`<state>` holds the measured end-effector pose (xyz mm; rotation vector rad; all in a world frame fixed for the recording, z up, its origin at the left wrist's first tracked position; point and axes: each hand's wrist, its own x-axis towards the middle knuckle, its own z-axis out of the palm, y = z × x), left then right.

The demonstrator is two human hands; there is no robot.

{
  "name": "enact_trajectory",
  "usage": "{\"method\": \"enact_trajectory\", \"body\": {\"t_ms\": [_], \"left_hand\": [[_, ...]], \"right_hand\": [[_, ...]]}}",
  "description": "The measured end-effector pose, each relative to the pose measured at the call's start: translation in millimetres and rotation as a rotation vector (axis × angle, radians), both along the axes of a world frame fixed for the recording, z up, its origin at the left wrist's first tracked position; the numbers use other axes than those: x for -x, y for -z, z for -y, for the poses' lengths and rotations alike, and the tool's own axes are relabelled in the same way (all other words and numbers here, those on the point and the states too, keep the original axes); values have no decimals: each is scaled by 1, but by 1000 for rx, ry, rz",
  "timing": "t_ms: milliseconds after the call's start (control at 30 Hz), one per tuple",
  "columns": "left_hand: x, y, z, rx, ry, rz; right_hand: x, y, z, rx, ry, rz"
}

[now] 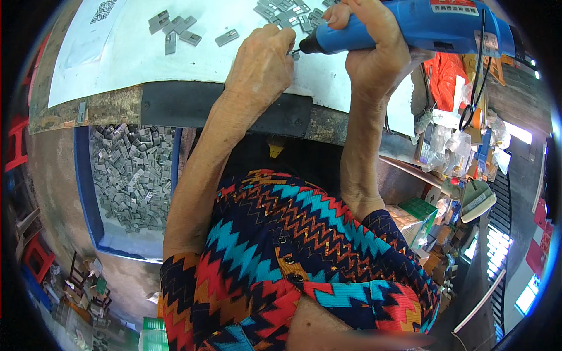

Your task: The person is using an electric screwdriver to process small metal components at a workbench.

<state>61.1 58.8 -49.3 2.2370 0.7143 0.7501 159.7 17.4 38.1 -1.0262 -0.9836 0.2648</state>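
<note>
White worktop [146,64] strewn with grey metal pieces [175,29], left hand [260,64] pinching one, right hand [374,55] gripping blue power tool [410,26], cluttered workshop.

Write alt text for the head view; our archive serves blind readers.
A right hand presses a blue electric screwdriver onto a small grey metal part pinched by the left hand on a white-topped bench. More parts fill a blue bin below.

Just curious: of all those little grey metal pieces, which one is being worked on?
The one pinched under the left hand at the blue power tool tip; the others lie loose on the white sheet.
</note>
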Motion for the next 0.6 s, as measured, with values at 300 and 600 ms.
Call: {"method": "enact_trajectory", "body": {"t_ms": [300,600], "left_hand": [[-1,1,-2,60,9,77],[-3,-2,-2,46,3,42]], "right_hand": [[-6,0,2,66,-71,52],[-6,12,-4,8,35,101]]}}
